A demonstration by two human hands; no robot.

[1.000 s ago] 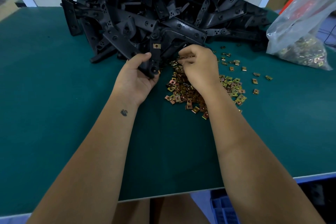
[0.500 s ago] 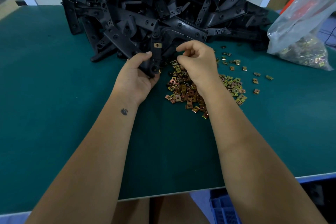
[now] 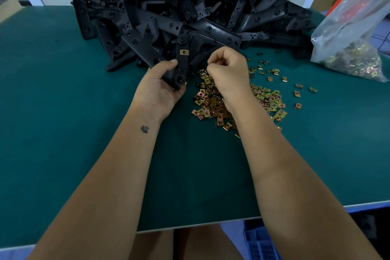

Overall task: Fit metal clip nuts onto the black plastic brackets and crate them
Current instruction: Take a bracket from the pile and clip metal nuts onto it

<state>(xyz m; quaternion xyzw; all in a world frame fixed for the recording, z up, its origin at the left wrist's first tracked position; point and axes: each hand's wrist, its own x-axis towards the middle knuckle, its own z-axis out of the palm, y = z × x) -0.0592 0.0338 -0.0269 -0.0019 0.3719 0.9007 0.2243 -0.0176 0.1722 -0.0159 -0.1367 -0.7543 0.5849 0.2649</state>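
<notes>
Our left hand (image 3: 160,88) grips a black plastic bracket (image 3: 182,63) upright, one clip nut (image 3: 184,52) already seated near its top. Our right hand (image 3: 229,72), fingers curled, hovers over the loose clip nuts (image 3: 213,101) on the green table (image 3: 63,112); whether it pinches one, we cannot tell.

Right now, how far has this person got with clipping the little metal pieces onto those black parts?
Barely started. The bracket gripped by the left hand already wears one clip nut. The right hand seems to pinch something small, likely the next. Left: a large bracket pile, loose clip nuts and a bag of more.
</notes>
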